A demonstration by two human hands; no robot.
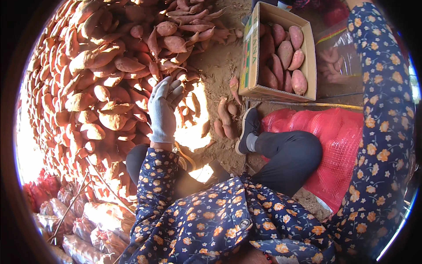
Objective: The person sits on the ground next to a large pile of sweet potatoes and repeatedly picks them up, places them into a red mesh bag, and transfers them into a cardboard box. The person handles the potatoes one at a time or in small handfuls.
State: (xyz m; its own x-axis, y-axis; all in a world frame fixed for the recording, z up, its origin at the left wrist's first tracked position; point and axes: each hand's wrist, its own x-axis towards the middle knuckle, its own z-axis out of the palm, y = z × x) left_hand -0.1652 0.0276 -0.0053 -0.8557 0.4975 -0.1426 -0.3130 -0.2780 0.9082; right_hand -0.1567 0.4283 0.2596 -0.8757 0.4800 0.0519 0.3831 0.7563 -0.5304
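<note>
My left hand (166,107), in a pale knitted work glove, is held palm up with its fingers loosely bent and nothing in it. It is over the near edge of a large heap of sweet potatoes (113,118). My right arm in a flowered sleeve (384,109) reaches up along the right side; only the wrist shows at the top edge, and the hand is out of view. An open cardboard box (313,74) holds several reddish sweet potatoes (285,52). Left of the box, a few small sweet potatoes (225,114) lie on the dirt floor.
A full red mesh sack (333,132) lies behind my bent leg (290,151). Right of the box is a clear plastic bag (341,59) with small sweet potatoes. Filled plastic bags (108,214) and thin sticks (71,204) are at the lower left. A yellow strip (316,104) runs below the box.
</note>
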